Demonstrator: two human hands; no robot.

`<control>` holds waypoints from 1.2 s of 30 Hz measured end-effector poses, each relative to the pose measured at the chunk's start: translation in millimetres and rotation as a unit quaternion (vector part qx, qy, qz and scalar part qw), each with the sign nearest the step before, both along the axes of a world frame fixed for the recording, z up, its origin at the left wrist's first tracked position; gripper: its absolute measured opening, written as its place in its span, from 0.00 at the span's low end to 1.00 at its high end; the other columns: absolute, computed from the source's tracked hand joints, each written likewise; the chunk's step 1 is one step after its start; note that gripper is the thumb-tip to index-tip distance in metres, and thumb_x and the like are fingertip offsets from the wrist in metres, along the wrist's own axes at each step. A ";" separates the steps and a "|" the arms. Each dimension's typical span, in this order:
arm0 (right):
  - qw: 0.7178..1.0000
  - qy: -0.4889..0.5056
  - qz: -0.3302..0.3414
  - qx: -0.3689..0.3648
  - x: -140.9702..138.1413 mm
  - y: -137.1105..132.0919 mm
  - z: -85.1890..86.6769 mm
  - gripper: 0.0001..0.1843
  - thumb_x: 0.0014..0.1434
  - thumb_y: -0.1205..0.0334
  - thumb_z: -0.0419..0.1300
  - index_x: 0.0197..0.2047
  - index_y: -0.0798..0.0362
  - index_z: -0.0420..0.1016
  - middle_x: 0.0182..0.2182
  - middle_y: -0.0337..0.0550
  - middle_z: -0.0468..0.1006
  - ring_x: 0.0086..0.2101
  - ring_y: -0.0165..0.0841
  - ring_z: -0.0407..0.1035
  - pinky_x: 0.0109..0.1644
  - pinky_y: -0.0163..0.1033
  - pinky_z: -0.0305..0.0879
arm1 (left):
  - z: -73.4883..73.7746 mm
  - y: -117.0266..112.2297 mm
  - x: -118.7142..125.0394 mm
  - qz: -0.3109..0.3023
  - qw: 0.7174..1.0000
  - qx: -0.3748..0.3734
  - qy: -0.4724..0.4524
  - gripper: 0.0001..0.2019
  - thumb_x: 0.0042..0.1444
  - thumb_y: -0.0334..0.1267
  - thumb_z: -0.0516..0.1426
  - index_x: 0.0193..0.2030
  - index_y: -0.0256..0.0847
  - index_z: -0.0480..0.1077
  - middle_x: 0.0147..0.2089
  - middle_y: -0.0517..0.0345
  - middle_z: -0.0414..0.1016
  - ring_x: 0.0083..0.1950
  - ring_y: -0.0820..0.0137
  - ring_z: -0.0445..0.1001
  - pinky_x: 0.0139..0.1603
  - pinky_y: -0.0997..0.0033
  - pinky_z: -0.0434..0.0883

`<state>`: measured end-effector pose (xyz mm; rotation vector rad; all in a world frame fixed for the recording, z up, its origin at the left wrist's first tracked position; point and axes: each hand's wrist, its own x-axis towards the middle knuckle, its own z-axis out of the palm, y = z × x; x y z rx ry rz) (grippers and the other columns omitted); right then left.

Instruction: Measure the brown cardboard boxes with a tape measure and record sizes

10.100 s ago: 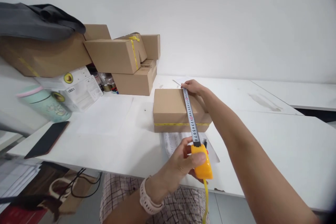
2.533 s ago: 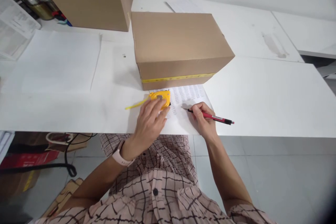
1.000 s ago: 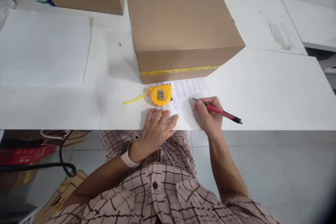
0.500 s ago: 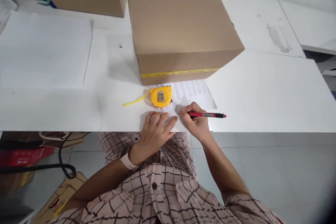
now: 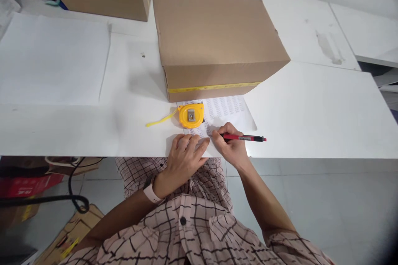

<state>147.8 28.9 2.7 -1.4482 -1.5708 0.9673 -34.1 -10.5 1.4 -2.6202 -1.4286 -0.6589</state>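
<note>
White desk (image 5: 311, 112), red pen (image 5: 244, 137) in right hand (image 5: 231, 145), tape measure (image 5: 185, 121)

The right hand (image 5: 231, 145) holds a red pen (image 5: 244, 137) at a printed sheet (image 5: 228, 109). The left hand (image 5: 183, 155) rests near a yellow tape measure (image 5: 185, 121).

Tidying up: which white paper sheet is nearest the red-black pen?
The printed sheet partly under the yellow plastic tape measure; the others lie farther off.
</note>
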 end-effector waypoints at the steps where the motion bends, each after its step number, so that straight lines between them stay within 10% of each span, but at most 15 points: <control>1: 1.000 -0.003 0.000 0.000 -0.2 0.0 0.2 0.15 0.64 0.57 0.61 0.28 0.49 0.62 0.21 0.31 0.61 0.23 0.26 0.54 0.27 0.35 0.52 | -0.1 0.0 0.0 0.000 1.000 0.000 -0.001 0.23 0.58 0.44 0.66 0.57 0.38 0.74 0.50 0.46 0.76 0.51 0.55 0.70 0.56 0.51 0.67; 36: 1.000 -0.009 0.003 -0.002 0.8 1.6 0.3 0.15 0.63 0.58 0.60 0.27 0.49 0.60 0.21 0.31 0.58 0.23 0.26 0.51 0.27 0.36 0.50 | -0.8 -1.1 0.0 0.007 1.000 -0.009 -0.007 0.21 0.58 0.43 0.65 0.57 0.39 0.73 0.50 0.47 0.76 0.51 0.55 0.70 0.56 0.52 0.68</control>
